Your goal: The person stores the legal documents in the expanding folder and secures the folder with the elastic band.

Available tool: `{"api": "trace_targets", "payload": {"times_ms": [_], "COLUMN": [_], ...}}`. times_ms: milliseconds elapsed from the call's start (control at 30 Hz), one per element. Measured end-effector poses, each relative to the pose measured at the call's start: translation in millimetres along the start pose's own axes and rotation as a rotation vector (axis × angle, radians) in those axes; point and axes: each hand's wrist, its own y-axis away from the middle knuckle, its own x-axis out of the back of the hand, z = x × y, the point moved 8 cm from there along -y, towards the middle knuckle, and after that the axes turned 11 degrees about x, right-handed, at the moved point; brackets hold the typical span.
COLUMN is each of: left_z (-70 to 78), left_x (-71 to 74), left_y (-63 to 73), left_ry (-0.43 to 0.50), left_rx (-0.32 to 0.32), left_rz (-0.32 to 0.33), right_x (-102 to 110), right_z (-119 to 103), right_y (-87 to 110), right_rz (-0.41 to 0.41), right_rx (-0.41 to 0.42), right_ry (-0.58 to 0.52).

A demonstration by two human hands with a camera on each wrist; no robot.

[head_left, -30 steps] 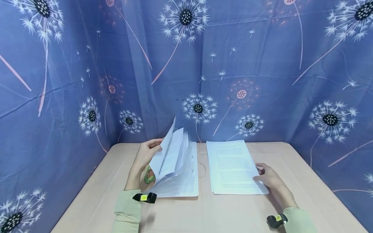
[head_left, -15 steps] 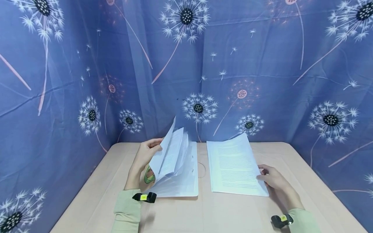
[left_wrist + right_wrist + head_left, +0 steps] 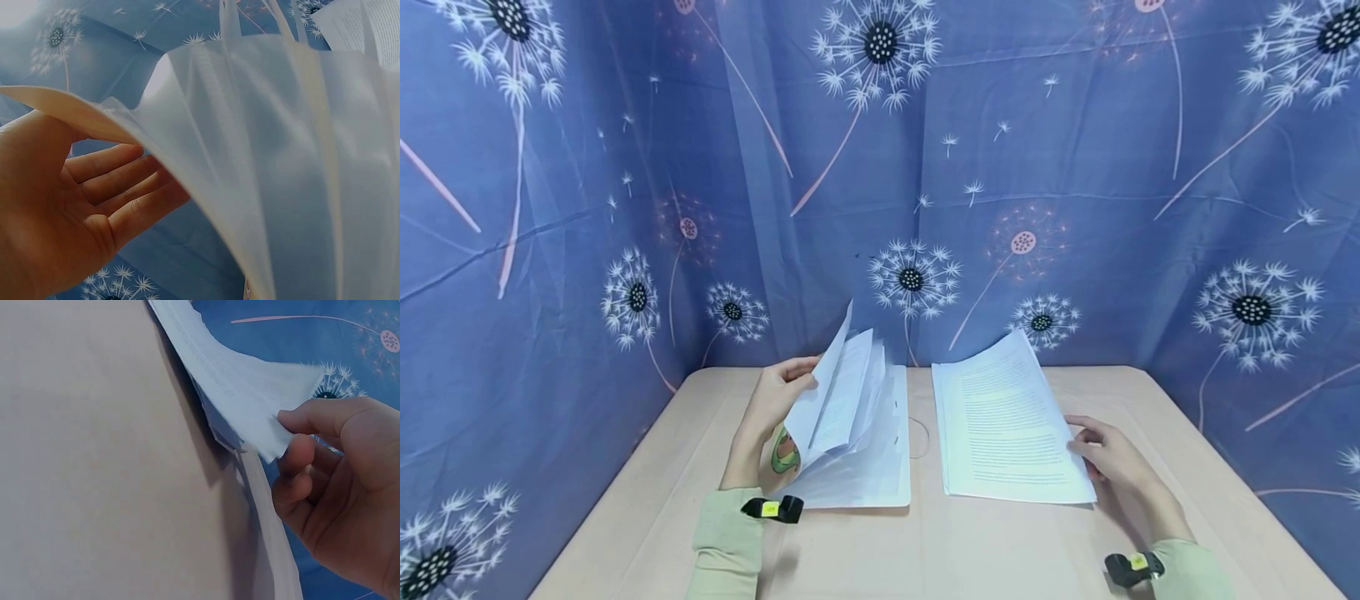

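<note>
Holding the folder (image 3: 853,467) open: it lies left of centre on the counter (image 3: 850,550), right part flat, cover (image 3: 62,103) raised at the left, probably to keep the inside within reach
Translucent leaves (image 3: 281,156): fanned beside the raised cover and bowed, partly apart from one another, likely because the cover's tilt draws them up with it
Printed sheets (image 3: 1007,425): right of the folder and apart from it, text face up; the right side and far corner are bowed upward while the left edge stays low, a bend that seems to come from the hold on one side
Left grip (image 3: 772,400): clamped on the folder's cover, thumb toward the inner face and fingers behind, which seems to keep it from falling shut
Right grip (image 3: 1108,454): thumb and forefinger pinched together on the sheets' right edge, apparently to bear that side without covering the print
Thin loop (image 3: 928,437): curving out just beside the folder's right edge, maybe a closing band; whether it is attached cannot be told
Curtain (image 3: 1075,100): blue, dandelion-printed, hanging behind the counter, perhaps to screen off the surroundings
</note>
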Motion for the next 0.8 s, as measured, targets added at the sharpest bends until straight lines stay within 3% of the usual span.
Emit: {"api": "trace_targets", "payload": {"times_ms": [400, 800], "left_z": [-1.2, -1.4], "left_x": [-0.7, 0.5], "left_y": [-0.3, -0.4], "left_ry": [-0.003, 0.002], "left_rx": [0.005, 0.005], "left_rz": [-0.001, 0.004], "right_x": [2.3, 3.6], "right_z": [-8.4, -8.5], "right_y": [3.0, 2.1], "right_rz": [-0.003, 0.005], "right_rx": [0.033, 0.063], "right_ry": [-0.212, -0.323]}}
